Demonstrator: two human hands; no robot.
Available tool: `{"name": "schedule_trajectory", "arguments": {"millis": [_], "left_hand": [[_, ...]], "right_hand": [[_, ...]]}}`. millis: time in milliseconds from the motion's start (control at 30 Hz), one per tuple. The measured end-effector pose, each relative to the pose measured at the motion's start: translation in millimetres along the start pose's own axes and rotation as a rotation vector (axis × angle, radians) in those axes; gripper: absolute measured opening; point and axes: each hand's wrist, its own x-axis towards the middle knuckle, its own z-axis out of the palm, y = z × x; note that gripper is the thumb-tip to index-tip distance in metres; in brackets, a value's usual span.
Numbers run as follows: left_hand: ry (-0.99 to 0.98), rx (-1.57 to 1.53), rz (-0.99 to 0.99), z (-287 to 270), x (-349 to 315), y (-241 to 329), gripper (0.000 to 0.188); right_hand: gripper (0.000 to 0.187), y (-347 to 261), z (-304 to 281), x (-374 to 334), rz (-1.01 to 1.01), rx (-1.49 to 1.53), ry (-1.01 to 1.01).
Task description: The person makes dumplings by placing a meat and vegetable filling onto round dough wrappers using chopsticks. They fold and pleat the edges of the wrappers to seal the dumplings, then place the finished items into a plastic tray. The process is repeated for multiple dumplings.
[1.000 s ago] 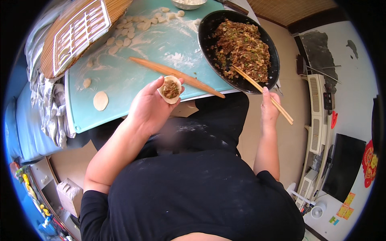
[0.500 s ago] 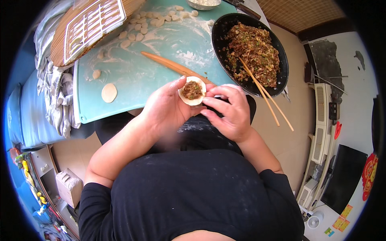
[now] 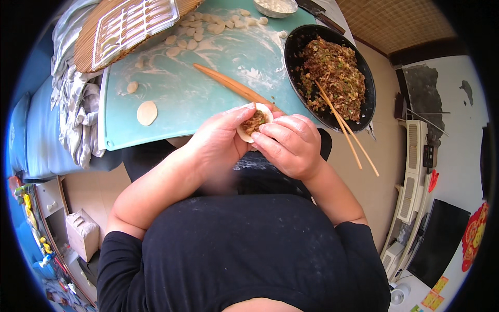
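Note:
Cupped in my left hand (image 3: pixel 221 132) is a round dumpling wrapper (image 3: pixel 265 111) with brown, green-flecked filling (image 3: pixel 253 124) in its middle. Thumb and fingers of my right hand (image 3: pixel 292 143) pinch the wrapper's right edge, which rises in a curve around the filling. Just beyond my hands a tapered wooden rolling pin (image 3: pixel 228 83) lies slantwise on the floured mat, its near end partly hidden behind them. To the right stands a black pan (image 3: pixel 289 60) of chopped filling, with a pair of chopsticks (image 3: pixel 340 122) resting in it and sticking out over the rim.
On the green mat (image 3: pixel 171 117) lie one rolled wrapper (image 3: pixel 147 113), a small dough piece (image 3: pixel 132 87) and several more pieces (image 3: pixel 200 31) at the back. A woven tray (image 3: pixel 86 52) holds a sectioned plastic tray (image 3: pixel 136 28). A flour bowl (image 3: pixel 275 7) and a knife (image 3: pixel 327 20) are at the far edge.
My right fingers have closed further over the wrapper's edge, and the wrapper has gone from nearly flat to partly folded. The whole view has shifted slightly.

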Motion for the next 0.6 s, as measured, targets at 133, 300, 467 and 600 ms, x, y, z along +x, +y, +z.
{"name": "schedule_trajectory", "arguments": {"millis": [133, 300, 467, 600], "left_hand": [[-0.003, 0.050, 0.018, 2.1, -0.5, -0.1, 0.032], [0.031, 0.290, 0.047, 4.7, -6.0, 3.4, 0.027], [0.020, 0.442, 0.099, 9.8, -11.6, 4.4, 0.027], [-0.043, 0.446, 0.130, 13.0, -14.9, 5.8, 0.034]], "right_hand": [[0.022, -1.9, -2.2, 1.1, -0.011, 0.006, -0.022], [0.023, -5.7, -1.8, 7.1, 0.130, 0.123, 0.015], [0.023, -9.6, -8.4, 15.8, 0.309, 0.233, 0.028], [0.020, -10.9, -15.6, 17.2, 0.467, 0.362, 0.016]]}}
